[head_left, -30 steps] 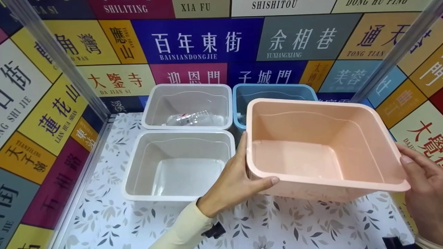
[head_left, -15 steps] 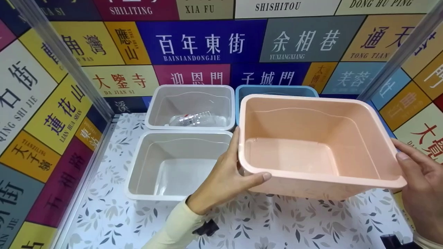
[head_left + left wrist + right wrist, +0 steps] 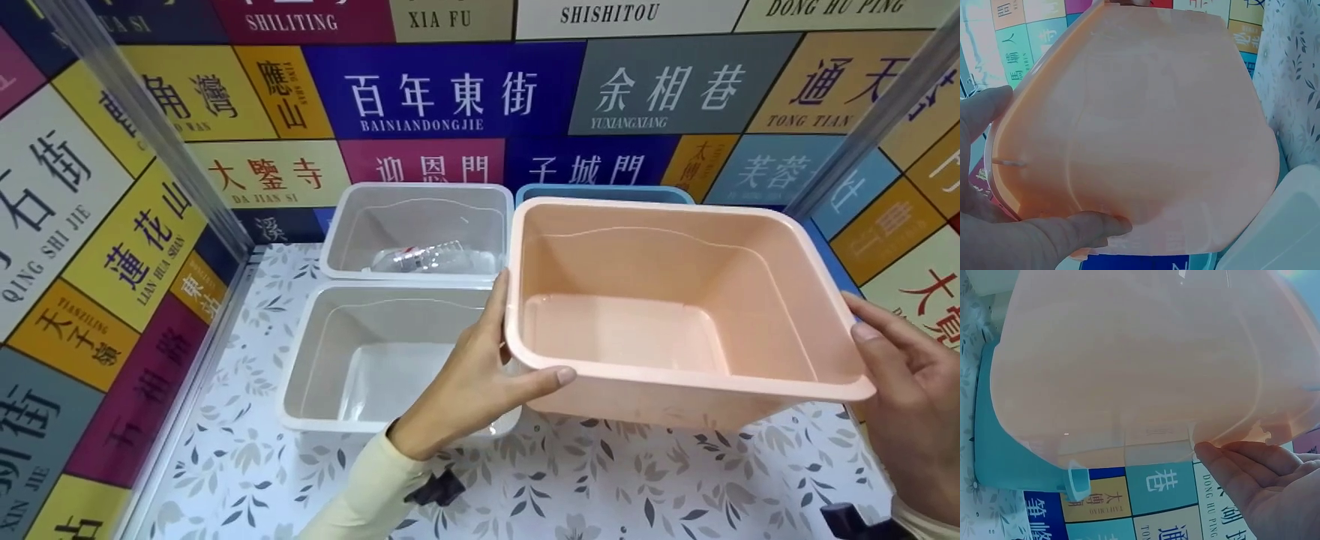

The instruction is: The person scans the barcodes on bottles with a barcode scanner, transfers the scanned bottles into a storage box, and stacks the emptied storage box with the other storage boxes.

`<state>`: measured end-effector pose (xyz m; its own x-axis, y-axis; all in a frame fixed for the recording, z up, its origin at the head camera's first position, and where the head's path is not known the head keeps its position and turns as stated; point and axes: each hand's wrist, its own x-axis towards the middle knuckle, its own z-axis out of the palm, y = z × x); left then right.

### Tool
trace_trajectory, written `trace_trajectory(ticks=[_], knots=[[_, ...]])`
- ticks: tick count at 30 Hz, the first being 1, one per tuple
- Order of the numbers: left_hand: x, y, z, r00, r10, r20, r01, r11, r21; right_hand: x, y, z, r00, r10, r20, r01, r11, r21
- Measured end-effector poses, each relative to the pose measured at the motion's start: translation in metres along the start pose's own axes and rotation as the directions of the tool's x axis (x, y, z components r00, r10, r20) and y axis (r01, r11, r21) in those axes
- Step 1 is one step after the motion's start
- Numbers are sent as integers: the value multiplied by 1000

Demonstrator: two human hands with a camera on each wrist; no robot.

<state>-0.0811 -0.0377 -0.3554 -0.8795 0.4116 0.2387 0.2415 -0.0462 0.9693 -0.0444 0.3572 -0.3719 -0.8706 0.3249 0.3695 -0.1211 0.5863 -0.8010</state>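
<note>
Both hands hold a peach-coloured plastic bin (image 3: 675, 255) up in front of me, its open top facing me and nothing inside. My left hand (image 3: 465, 382) grips its left end, thumb against the front side just under the rim. At the right end, the fingers and thumb of my right hand (image 3: 911, 390) hold the rim corner. In the left wrist view the fingers spread along the bin's outer wall (image 3: 1157, 124). Below and left of the held bin stands a greyish-white bin (image 3: 390, 319), partly covered by my left hand and the held bin.
Behind stands another whitish bin (image 3: 420, 214) with a crumpled clear plastic bottle (image 3: 424, 257) in it. A blue bin (image 3: 607, 193) beside it is mostly hidden by the peach bin. The table (image 3: 247, 465) has a leaf pattern, and sign-printed walls (image 3: 442, 90) enclose it.
Both hands have carried the peach bin slightly left and up, so it hides more of the blue bin and overlaps the front white bin. The head view has shifted a little.
</note>
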Motion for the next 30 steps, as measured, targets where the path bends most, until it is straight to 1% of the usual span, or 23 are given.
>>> trace_trajectory(ticks=[4,6,8,9,11,13,15,18,21,24,27,29,30], knots=[[2,-6,-5,1000,16,-5,-16,1000,11,1,-5,0,1000,-10,3,10,1000,0],[2,-8,-8,1000,18,-8,-18,1000,18,1,-7,2,999,-32,3,32,999,27],[1,-9,-11,1000,7,-14,-6,1000,17,1,-9,5,999,-55,1,54,995,81],[0,-9,-13,1000,-4,-18,4,1000,13,2,-10,6,998,-68,0,67,988,137],[-1,-10,-16,999,-27,-22,27,1000,2,2,-11,9,994,-109,0,105,961,257],[-3,-11,-20,999,-44,-27,44,999,-3,2,-12,12,992,-125,3,118,938,325],[-4,-12,-23,998,-52,-32,52,999,-3,2,-14,14,991,-130,13,118,931,346],[-7,-13,-30,998,-51,-41,51,999,-2,2,-19,20,993,-116,35,100,946,310],[-10,-14,-37,998,-42,-52,41,999,-6,2,-23,26,993,-105,53,83,946,314],[-12,-15,-43,997,-34,-65,34,999,-1,2,-26,32,991,-110,73,81,942,325],[-15,-14,-48,997,-21,-78,22,1000,9,2,-28,36,987,-129,94,87,929,359],[-17,-15,-52,996,-17,-88,18,1000,18,3,-28,40,984,-141,107,88,913,398],[-18,-14,-54,996,-16,-92,18,1000,21,4,-28,42,982,-153,112,91,898,430]])
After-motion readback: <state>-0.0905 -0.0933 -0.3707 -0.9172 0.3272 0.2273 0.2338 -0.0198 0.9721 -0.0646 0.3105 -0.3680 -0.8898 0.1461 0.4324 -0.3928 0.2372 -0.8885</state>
